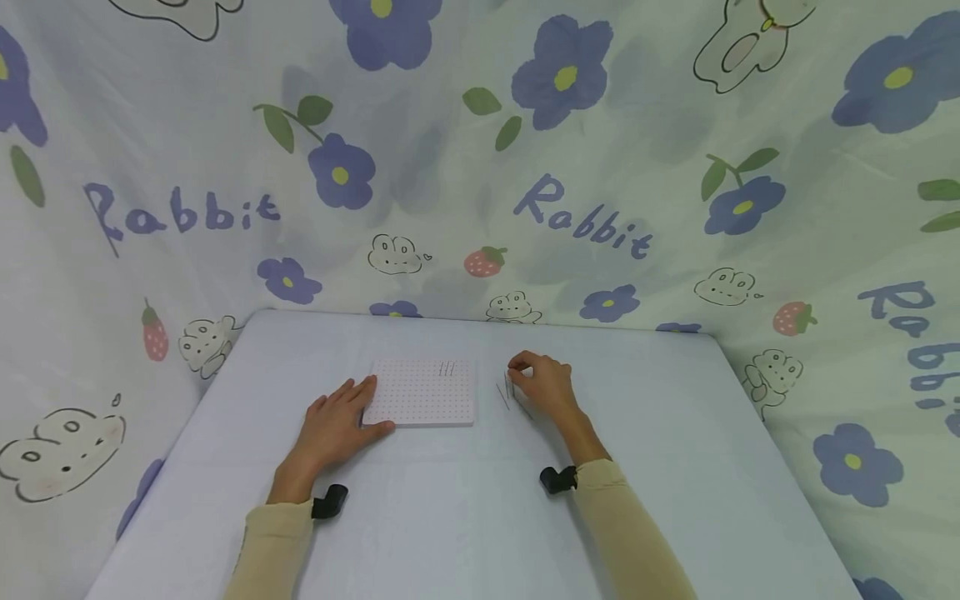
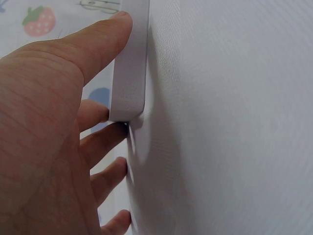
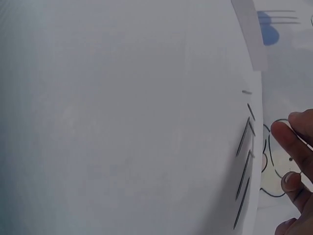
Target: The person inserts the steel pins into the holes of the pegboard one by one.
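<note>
My left hand (image 1: 333, 427) steadies a white pegboard (image 1: 420, 396) dotted with small holes, its spread fingers at the left edge and thumb along the front edge. In the left wrist view, the thumb (image 2: 105, 41) touches the board's side (image 2: 131, 73). Three thin dark needle-like pins (image 1: 447, 368) show near the board's far right corner. To the right, my right hand (image 1: 549, 386) hovers over several loose dark pins (image 3: 243, 175) on the table. Its bent fingers (image 3: 288, 139) are raised above the surface, thumb and index tips close together. No pin shows between them.
A white cloth covers the table (image 1: 450, 508). Behind it hangs a curtain (image 1: 450, 167) printed with flowers, rabbits and strawberries. Black wrist cameras (image 1: 330, 502) sit at both sleeve cuffs.
</note>
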`<move>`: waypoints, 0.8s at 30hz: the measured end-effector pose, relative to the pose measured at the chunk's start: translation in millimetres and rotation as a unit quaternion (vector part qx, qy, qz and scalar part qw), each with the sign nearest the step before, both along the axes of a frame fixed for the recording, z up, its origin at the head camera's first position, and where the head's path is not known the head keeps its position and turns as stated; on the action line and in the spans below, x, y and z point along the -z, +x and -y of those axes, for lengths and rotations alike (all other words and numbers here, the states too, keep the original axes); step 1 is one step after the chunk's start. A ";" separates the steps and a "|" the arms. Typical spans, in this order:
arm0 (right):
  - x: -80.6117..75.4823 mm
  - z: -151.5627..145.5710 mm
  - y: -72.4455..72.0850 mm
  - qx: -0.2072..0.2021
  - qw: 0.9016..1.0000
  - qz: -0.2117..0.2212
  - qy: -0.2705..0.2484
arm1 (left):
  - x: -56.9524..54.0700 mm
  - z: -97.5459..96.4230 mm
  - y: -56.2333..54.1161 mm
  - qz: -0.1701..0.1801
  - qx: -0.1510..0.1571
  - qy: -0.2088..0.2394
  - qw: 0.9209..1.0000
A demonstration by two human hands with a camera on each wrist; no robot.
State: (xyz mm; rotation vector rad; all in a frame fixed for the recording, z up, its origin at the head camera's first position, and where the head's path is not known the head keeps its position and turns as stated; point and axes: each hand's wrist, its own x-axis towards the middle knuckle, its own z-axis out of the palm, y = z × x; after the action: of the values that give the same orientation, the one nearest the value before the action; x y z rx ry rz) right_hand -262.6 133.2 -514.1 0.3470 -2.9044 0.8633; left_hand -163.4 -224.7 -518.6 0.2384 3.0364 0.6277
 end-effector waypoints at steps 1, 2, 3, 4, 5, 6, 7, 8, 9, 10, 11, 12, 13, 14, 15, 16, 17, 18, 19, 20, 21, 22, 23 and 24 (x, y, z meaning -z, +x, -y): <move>0.6 -1.7 -0.3 0.003 1.000 0.002 -0.001 | 0.2 0.0 0.0 -0.001 0.000 0.000 1.000; 0.8 -3.3 -0.2 0.006 1.000 0.005 -0.004 | 0.3 -0.2 0.1 -0.001 0.000 0.001 1.000; 0.8 -4.7 -0.2 0.009 1.000 0.008 -0.007 | 0.5 -0.2 0.0 -0.002 0.000 0.002 1.000; 0.8 -6.2 -0.1 0.012 1.000 0.010 -0.009 | 0.6 -0.3 -0.1 -0.004 0.000 0.003 1.000; 1.0 -7.8 0.0 0.014 1.000 0.011 -0.009 | 0.9 -0.3 -0.5 -0.006 0.000 0.002 1.000; 1.3 -9.4 0.0 0.016 1.000 0.012 -0.009 | 0.9 -0.3 -0.5 -0.008 0.001 0.002 1.000; 1.5 -11.0 0.2 0.019 1.000 0.014 -0.008 | 1.0 -0.3 -0.5 -0.008 0.001 0.003 1.000; 1.8 -12.6 0.2 0.021 1.000 0.014 -0.007 | 1.0 -0.3 -0.6 -0.006 0.001 0.003 1.000; 2.2 -14.3 0.2 0.023 1.000 0.014 -0.005 | 1.3 -0.2 -0.9 -0.004 0.001 0.002 1.000; 2.6 -16.2 0.4 0.025 1.000 0.015 -0.004 | 1.3 -0.4 -1.1 -0.004 0.002 0.002 1.000; 3.2 -18.2 0.4 0.028 0.999 0.015 -0.003 | 1.4 -0.4 -1.2 -0.002 0.002 0.002 1.000; 3.4 -20.1 0.7 0.030 0.999 0.017 -0.005 | 1.5 -0.3 -1.4 0.000 0.002 0.001 1.000; 3.5 -22.0 1.2 0.032 0.999 0.019 -0.008 | 1.6 -0.4 -1.6 0.000 0.001 0.001 1.000; 3.7 -23.8 1.5 0.033 0.999 0.020 -0.011 | 1.6 -0.3 -1.7 -0.001 0.002 0.000 1.000; 4.1 -25.7 1.8 0.035 0.999 0.021 -0.010 | 1.7 -0.2 -1.8 -0.003 0.002 -0.001 1.000; 4.6 -27.5 2.1 0.037 0.999 0.023 -0.009 | 1.6 -0.1 -1.6 -0.005 0.002 -0.001 1.000; 5.1 -29.1 2.6 0.039 0.999 0.025 -0.009 | 1.3 0.0 -1.5 -0.006 0.002 -0.001 1.000; 5.3 -30.5 3.1 0.041 0.999 0.027 -0.009 | 1.0 0.0 -1.4 -0.008 0.002 -0.002 1.000; 5.6 -32.0 3.6 0.042 0.999 0.028 -0.008 | 0.6 -0.1 -1.2 -0.010 0.002 -0.002 1.000; 5.7 -33.4 4.0 0.043 0.999 0.028 -0.008 | 0.3 0.0 -1.0 -0.009 0.001 -0.003 1.000; 5.9 -34.7 4.6 0.044 0.999 0.029 -0.008 | -0.3 -0.3 -0.8 -0.010 0.001 -0.003 1.000; 5.8 -35.7 5.1 0.045 0.999 0.029 -0.008 | -0.9 -0.5 -0.6 -0.010 0.001 -0.002 1.000; 5.9 -37.0 5.5 0.046 0.999 0.029 -0.008 | -1.4 -0.7 -0.4 -0.011 0.001 -0.002 1.000; 6.0 -38.1 5.7 0.046 0.999 0.028 -0.007 | -1.8 -0.8 -0.2 -0.011 0.001 -0.001 1.000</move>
State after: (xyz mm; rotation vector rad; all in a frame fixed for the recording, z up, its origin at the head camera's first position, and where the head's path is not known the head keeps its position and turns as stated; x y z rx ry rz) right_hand -256.9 171.3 -520.1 0.1893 -2.9375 0.8946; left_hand -163.6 -223.8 -516.8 0.2490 3.0566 0.6245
